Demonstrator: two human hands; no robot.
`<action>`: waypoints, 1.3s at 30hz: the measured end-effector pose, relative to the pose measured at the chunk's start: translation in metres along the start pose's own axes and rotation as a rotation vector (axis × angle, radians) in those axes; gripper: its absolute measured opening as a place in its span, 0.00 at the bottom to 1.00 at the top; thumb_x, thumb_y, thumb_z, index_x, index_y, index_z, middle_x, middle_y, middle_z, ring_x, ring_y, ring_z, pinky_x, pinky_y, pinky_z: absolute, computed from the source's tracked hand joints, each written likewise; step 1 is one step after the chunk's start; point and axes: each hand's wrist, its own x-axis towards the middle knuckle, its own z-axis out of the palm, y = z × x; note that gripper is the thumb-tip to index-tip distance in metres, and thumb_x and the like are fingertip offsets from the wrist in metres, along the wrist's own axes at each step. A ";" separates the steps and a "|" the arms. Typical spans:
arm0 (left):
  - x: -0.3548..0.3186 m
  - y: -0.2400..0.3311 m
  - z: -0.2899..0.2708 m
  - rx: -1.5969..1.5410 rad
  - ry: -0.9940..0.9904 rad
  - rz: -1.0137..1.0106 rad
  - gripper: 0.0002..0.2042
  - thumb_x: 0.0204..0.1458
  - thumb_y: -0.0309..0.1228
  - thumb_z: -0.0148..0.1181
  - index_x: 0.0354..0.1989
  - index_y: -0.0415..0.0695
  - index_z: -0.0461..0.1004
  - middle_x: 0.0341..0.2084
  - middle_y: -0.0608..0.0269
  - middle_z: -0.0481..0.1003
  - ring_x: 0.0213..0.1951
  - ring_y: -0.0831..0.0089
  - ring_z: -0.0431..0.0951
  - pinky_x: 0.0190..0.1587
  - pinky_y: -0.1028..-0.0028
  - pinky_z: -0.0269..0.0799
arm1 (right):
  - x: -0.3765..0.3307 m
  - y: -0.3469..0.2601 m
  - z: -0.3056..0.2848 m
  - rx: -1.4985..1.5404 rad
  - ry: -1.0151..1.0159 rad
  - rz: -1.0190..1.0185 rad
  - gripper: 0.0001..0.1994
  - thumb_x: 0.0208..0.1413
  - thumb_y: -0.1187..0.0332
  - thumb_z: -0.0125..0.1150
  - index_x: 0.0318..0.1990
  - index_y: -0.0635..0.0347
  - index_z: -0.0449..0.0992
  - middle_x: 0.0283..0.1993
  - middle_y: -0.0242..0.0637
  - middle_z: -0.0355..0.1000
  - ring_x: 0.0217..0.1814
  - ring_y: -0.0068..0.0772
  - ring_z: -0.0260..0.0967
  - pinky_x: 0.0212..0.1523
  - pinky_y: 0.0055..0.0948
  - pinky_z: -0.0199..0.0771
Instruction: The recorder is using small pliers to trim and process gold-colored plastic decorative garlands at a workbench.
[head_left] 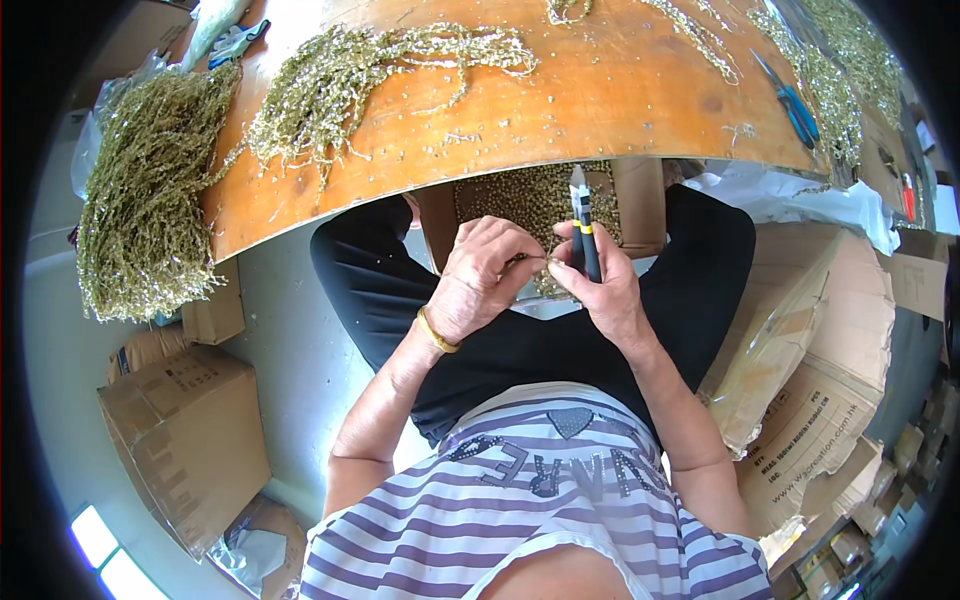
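Observation:
My left hand (484, 272) is closed, its thumb and forefinger pinching something small that I cannot make out. My right hand (610, 296) is wrapped around pliers (585, 238) with black and yellow handles, their jaws pointing up. Its thumb and fingertip meet the left fingertips at the same small thing. Both hands are held above my lap, just over the near side of a cardboard box (640, 205). Many small gold beads (535, 195) fill that box.
The curved wooden table edge (450, 180) lies beyond the box. Gold bead strands (330, 85) are heaped on it, and a thick bundle (155, 190) hangs off its left end. Blue-handled pliers (795, 110) lie at right. Cardboard boxes (190, 440) and flattened cardboard (800, 430) flank me.

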 end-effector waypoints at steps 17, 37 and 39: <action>-0.017 -0.015 0.035 -1.120 0.143 -0.569 0.06 0.55 0.30 0.49 0.33 0.41 0.69 0.28 0.71 0.68 0.31 0.85 0.65 0.35 0.82 0.63 | -0.002 0.007 0.000 0.024 0.003 -0.043 0.16 0.47 0.77 0.56 0.46 0.60 0.65 0.32 0.26 0.65 0.32 0.13 0.61 0.34 0.14 0.63; -0.020 -0.005 0.030 -0.696 0.111 -0.352 0.10 0.53 0.28 0.52 0.42 0.38 0.69 0.35 0.70 0.71 0.38 0.83 0.68 0.42 0.82 0.65 | 0.001 0.014 0.008 -0.016 0.058 -0.149 0.16 0.49 0.77 0.55 0.47 0.62 0.63 0.34 0.27 0.65 0.35 0.14 0.62 0.38 0.16 0.64; -0.019 -0.006 0.023 -0.744 0.059 -0.432 0.09 0.53 0.24 0.52 0.42 0.37 0.70 0.36 0.67 0.71 0.39 0.82 0.69 0.44 0.81 0.64 | 0.002 0.014 0.006 -0.011 0.063 -0.142 0.16 0.49 0.77 0.55 0.47 0.61 0.64 0.34 0.27 0.65 0.35 0.14 0.62 0.38 0.16 0.64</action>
